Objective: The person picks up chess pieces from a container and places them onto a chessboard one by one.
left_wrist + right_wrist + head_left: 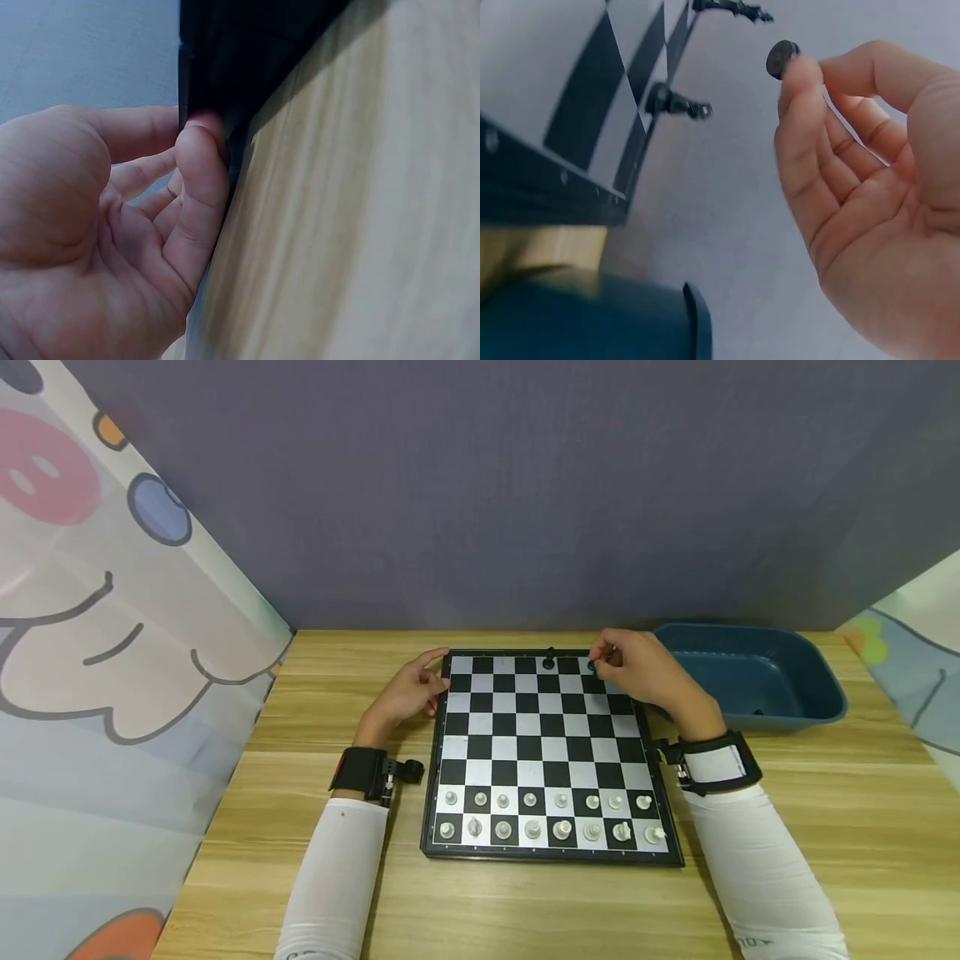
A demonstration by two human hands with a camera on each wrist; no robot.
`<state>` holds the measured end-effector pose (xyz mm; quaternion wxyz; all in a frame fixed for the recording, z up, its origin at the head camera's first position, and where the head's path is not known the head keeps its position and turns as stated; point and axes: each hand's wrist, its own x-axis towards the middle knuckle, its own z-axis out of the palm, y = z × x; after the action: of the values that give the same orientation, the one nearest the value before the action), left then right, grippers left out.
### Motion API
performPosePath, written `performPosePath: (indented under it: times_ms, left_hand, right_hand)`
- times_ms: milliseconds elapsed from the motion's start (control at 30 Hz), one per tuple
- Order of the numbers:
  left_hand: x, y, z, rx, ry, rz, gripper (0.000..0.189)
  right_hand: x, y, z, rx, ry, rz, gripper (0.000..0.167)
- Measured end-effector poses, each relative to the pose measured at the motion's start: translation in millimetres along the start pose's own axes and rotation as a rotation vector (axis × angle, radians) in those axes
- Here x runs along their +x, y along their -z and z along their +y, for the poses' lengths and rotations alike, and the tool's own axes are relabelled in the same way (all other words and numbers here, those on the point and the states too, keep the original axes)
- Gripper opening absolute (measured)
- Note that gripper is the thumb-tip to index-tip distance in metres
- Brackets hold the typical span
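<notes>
A black-and-white chessboard [527, 724] lies on the wooden table. My left hand [408, 692] pinches its far left edge between thumb and finger; in the left wrist view the fingertips [196, 154] touch the dark board side [240, 52]. Above the far right part of the board, my right hand [648, 672] pinches a black chess piece [782, 60], its round base showing and the rest hidden by the fingers. Two black pieces stand on the far row: one farther off [548, 661] and one nearer the right wrist camera [676, 103].
White chess pieces [562, 829] fill the two rows nearest me. A dark blue tub [832, 697] stands right of the board, with a small dark thing [757, 712] inside. A grey panel [480, 510] rises behind the table; a cartoon-printed cloth [150, 635] hangs at the left.
</notes>
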<state>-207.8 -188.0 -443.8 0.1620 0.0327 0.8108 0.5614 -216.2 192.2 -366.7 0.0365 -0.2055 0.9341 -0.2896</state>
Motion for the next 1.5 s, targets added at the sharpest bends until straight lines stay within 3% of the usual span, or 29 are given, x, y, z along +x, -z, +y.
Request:
performPosePath:
  times_ms: [200, 533, 900, 1067, 1267, 1400, 1500]
  left_hand:
    - [1.0, 0.0, -0.1, -0.009, -0.009, -0.005, 0.063]
    - [0.5, -1.0, 0.5, 0.001, -0.005, 0.004, 0.064]
    - [0.2, 1.1, -2.4, -0.008, -0.008, 0.001, 0.065]
    - [1.5, 3.0, -3.2, -0.014, 0.008, -0.006, 0.067]
    - [-2.1, 3.0, 6.3, -0.022, 0.024, -0.021, 0.067]
    - [-9.8, 2.0, 18.5, -0.023, 0.023, -0.027, 0.066]
    - [-13.5, 1.9, 23.5, -0.025, 0.013, -0.030, 0.065]
  right_hand:
    - [6.7, -14, 0, 0.016, 0.021, -0.038, 0.008]
    - [13.9, -29, 0, -0.063, 0.040, -0.069, 0.008]
    - [15.4, -31, -4, -0.097, 0.022, -0.110, 0.011]
    - [13.4, -20, -3, -0.082, 0.022, -0.097, 0.012]
    - [2.4, 9, 8, -0.080, -0.001, 0.038, 0.013]
    - [-7.3, 31, 28, -0.073, -0.049, 0.115, 0.013]
    - [-13.8, 43, 49, -0.078, -0.123, 0.100, 0.016]
